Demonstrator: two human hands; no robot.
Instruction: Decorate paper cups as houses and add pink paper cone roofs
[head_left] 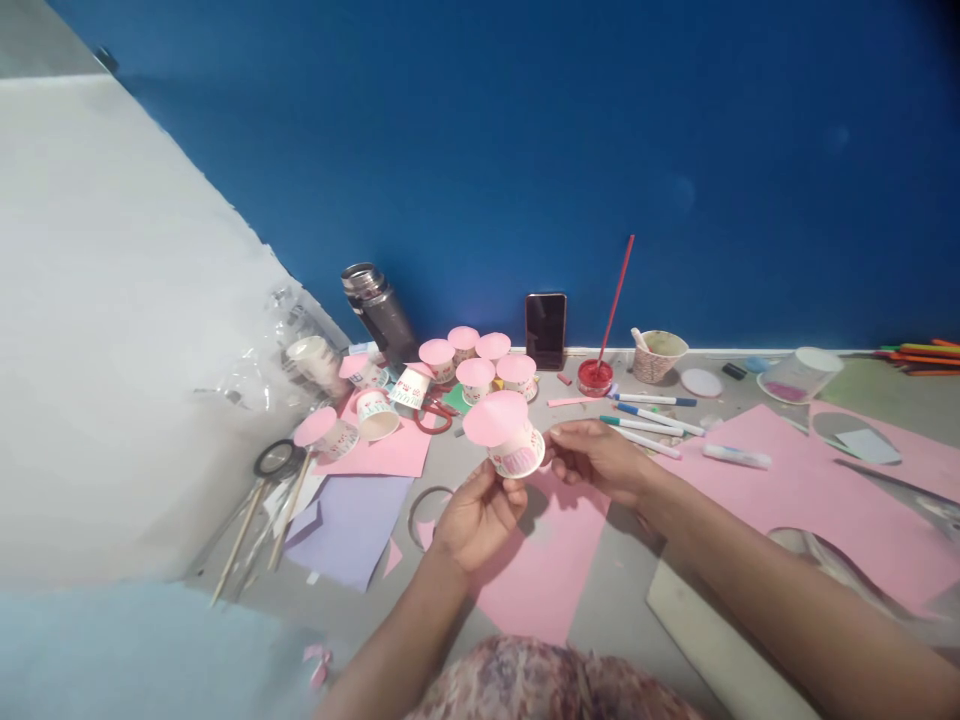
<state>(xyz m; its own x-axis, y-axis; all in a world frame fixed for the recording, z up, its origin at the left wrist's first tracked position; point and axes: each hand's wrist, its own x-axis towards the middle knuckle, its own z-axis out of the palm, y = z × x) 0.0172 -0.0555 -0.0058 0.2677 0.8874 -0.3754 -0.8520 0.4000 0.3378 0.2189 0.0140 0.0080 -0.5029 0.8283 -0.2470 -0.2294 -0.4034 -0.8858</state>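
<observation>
Head: left hand (480, 517) holds pink-topped cup (519, 452)

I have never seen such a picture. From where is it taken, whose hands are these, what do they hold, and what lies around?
No machine: these are a person's bare hands, seen by a camera on that person's head. The left hand holds a paper cup with a pink disc on one end; the right hand is at the cup's rim, perhaps touching. On the table lie pink paper and markers; farther back are similar cups and a phone by the wall.
</observation>
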